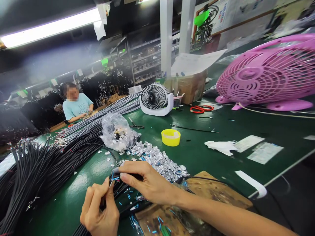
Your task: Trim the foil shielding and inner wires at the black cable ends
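Note:
Over the near part of the green table, my left hand (99, 208) and my right hand (145, 182) meet at the stripped end of a black cable. Thin blue and other coloured wires (115, 179) fan out between the fingertips. Thumb and index finger of the left hand pinch this end from below; those of the right hand close on it from above. A dark grey patch shows at the tip of my right index finger, and I cannot tell what it is. Just beyond the hands lies a heap of silvery foil scraps (157, 160). Snipped blue wire bits are scattered underneath.
Bundles of black cables (31, 167) and grey cables (98, 118) fill the left. A plastic bag of scraps (118, 132), yellow ring (170, 137), white fan (155, 100), red-handled scissors (201, 108) and pink fan (265, 73) stand beyond. A person (77, 103) works across the table.

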Motion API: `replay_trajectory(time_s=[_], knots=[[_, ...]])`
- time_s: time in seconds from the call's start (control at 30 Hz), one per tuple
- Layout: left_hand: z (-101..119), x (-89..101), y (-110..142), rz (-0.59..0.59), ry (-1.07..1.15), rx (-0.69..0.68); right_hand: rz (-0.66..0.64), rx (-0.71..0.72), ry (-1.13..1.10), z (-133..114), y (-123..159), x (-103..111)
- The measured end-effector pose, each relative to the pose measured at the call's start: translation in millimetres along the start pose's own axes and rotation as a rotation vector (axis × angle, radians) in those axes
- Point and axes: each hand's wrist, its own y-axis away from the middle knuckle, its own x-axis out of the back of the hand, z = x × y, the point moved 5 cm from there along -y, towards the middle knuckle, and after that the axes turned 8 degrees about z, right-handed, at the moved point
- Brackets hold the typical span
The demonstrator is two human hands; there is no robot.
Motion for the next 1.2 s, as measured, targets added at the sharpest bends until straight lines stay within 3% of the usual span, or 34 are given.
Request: replay_trajectory(time_s=[0.17, 0.37, 0.47, 0.67, 0.83, 0.9, 1.1, 1.2], knots=[[-10.4, -3.3, 2.9, -0.009, 0.091, 0.163, 0.006, -0.004, 0.007, 0.0, 0.8, -0.4], [6.6, -2.8, -1.9, 0.050, -0.052, -0.065, 0.003, -0.019, 0.011, 0.2, -0.5, -0.1], [13.0, -1.7, -6.9, 0.047, -0.112, -0.068, 0.029, -0.001, 0.036, -0.8, -0.9, 1.4], [4.8, -4.9, -12.9, -0.070, 0.090, 0.129, 0.096, 0.032, 0.082, -3.2, 1.9, 5.0], [-19.5, -26.1, 5.0, -0.347, 0.541, 0.626, 0.092, 0.032, 0.097, -4.1, 2.7, 6.2], [-23.2, -30.6, 12.0, -0.411, 0.610, 0.739, 0.071, 0.016, 0.081, -4.3, 1.7, 5.8], [-17.2, -30.4, 11.8, -0.376, 0.579, 0.742, 0.088, -0.099, -0.026, -1.4, -1.5, 10.0], [-7.7, -24.7, -0.1, -0.270, 0.457, 0.644, 0.074, -0.062, 0.025, -0.7, -2.2, 10.2]])
